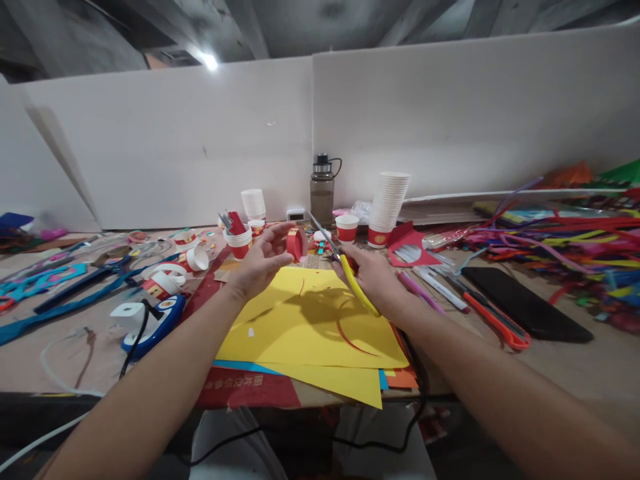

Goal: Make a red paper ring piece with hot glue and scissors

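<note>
cluttered table (575, 373), left hand (263, 261) pinching red ring (295, 244); right hand (374, 275) beside, gripping scissors (357, 287)

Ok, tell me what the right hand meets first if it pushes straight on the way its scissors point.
Probably the red cup piece held in the left hand. The scissors in the right hand aim up-left, blades close beside it. Depth is unclear; they might slip past toward the bottle.

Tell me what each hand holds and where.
The left hand grips a red ring by its rim; the right hand holds scissors by their yellow handles.
</note>
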Demonstrator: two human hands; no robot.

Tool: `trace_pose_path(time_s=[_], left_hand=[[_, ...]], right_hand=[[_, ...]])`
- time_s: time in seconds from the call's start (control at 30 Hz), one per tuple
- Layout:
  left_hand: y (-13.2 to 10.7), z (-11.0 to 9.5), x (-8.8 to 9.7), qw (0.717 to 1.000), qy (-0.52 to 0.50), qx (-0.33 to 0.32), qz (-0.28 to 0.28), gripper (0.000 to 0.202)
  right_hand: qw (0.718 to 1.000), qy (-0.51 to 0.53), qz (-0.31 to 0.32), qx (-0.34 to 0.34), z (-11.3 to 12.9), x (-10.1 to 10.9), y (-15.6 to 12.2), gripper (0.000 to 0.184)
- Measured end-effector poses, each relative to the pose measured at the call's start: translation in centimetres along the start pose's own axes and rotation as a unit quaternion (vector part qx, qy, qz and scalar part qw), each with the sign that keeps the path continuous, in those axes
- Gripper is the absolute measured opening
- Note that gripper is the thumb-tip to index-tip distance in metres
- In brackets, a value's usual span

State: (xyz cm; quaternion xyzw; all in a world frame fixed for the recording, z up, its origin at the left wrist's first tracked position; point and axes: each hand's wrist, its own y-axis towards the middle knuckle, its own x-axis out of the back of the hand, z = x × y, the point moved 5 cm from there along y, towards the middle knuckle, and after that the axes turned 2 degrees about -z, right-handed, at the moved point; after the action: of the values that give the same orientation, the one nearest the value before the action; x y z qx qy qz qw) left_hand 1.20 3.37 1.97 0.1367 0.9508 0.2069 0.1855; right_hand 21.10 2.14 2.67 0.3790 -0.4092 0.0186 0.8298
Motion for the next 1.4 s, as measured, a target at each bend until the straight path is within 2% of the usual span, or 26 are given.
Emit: trace_pose_path(time_s=[0.1, 0.4, 0.6, 0.73, 0.97, 1.1, 1.2, 1.3, 1.4], left_hand=[[0.2, 0.0, -0.1, 0.999, 0.038, -0.029, -0.017, 0.055], [0.4, 0.3, 0.0, 0.996, 0.072, -0.053, -0.005, 0.056], [0.2, 0.5, 0.2, 1.000, -0.023, 0.000, -0.015, 0.048], [0.0, 0.5, 0.0, 0.999, -0.035, 0.008, -0.011, 0.052], [-0.5, 0.9, -0.9, 0.999, -0.026, 0.028, 0.030, 0.060], [-1.0, 1.0, -1.7, 0.992, -0.056, 0.081, 0.081, 0.061], [-1.3, 1.3, -1.9, 0.985, -0.075, 0.122, 0.098, 0.061], [-1.3, 1.8, -2.0, 0.981, -0.091, 0.143, 0.098, 0.061], [-1.1, 2.8, -1.6, 0.980, -0.069, 0.173, 0.065, 0.050]], right_hand=[[1.000, -0.009, -0.009, 0.002, 0.0, -0.1, 0.0, 0.022], [0.999, 0.028, 0.001, -0.019, -0.8, -0.8, -0.2, 0.027], [0.998, 0.058, 0.014, -0.028, -0.9, -1.2, -0.1, 0.031], [0.997, 0.053, 0.004, -0.050, -1.0, -0.9, -0.2, 0.028], [0.993, 0.094, -0.002, -0.069, -1.1, -0.7, -0.3, 0.026], [0.977, 0.170, 0.012, -0.127, -1.7, -1.1, -0.4, 0.030], [0.961, 0.224, 0.010, -0.161, -2.0, -1.3, -0.5, 0.031], [0.958, 0.228, 0.005, -0.174, -2.2, -1.4, -0.5, 0.032], [0.961, 0.210, 0.008, -0.177, -2.3, -1.4, -0.4, 0.034]])
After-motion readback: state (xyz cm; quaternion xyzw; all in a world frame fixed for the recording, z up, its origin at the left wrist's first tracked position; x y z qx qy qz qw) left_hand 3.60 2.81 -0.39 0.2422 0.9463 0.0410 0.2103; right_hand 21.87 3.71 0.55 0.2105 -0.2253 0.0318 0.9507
